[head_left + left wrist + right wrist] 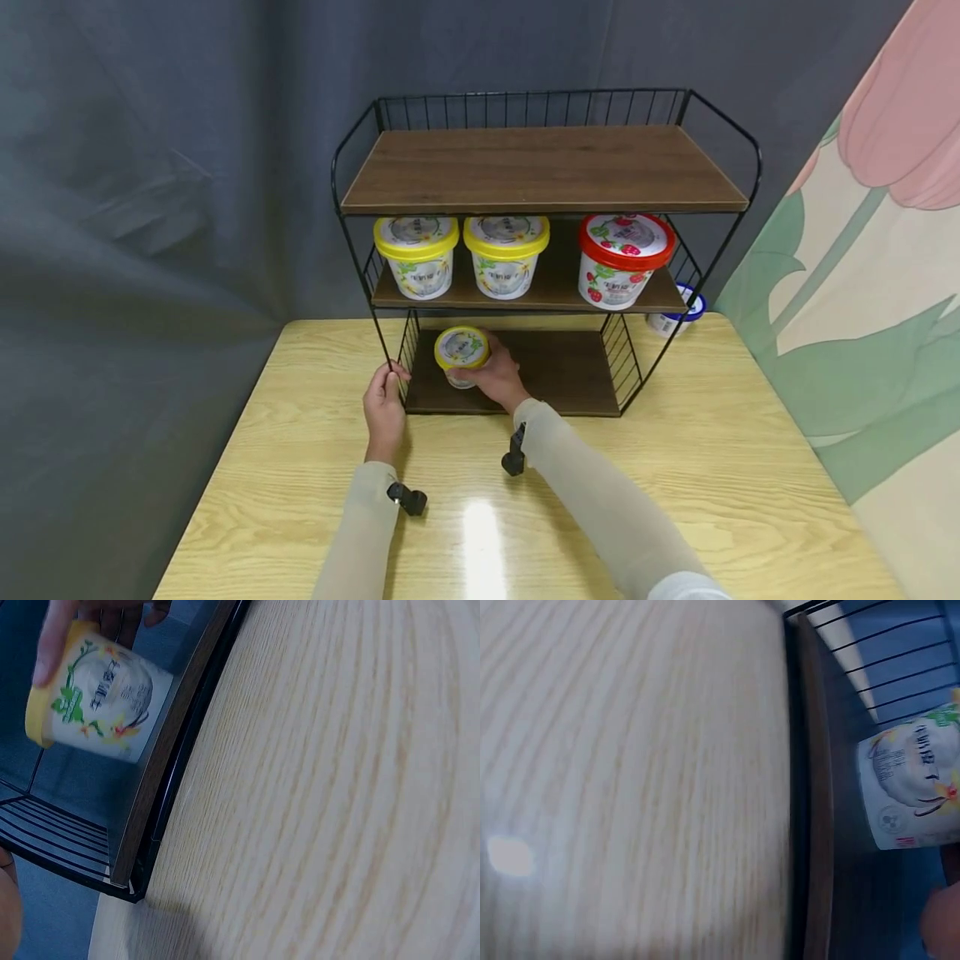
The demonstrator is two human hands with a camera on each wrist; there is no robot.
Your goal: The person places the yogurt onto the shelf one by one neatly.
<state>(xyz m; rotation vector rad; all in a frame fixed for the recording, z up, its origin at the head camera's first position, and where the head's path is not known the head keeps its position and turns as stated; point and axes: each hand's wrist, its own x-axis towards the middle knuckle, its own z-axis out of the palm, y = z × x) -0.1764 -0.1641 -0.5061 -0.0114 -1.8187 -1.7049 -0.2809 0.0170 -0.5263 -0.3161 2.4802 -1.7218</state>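
Observation:
My right hand (498,375) grips a white tub with a yellow lid (462,348) from its right side, over the left part of the rack's bottom shelf. In the left wrist view, the tub (109,697) shows its printed front, with fingers at the lid. The right wrist view shows the tub's lower part (911,780) close over the shelf board. At the front left post of the black wire rack (381,337), my left hand (385,412) holds the frame between thumb and fingers. Only a sliver of that hand appears in the left wrist view.
On the middle shelf (558,292) stand two yellow-lidded tubs (423,267) and a larger red-lidded tub (622,267). A blue-lidded tub (678,312) sits on the wooden table (720,467) behind the rack's right side. The top shelf (547,171) has a wire rail.

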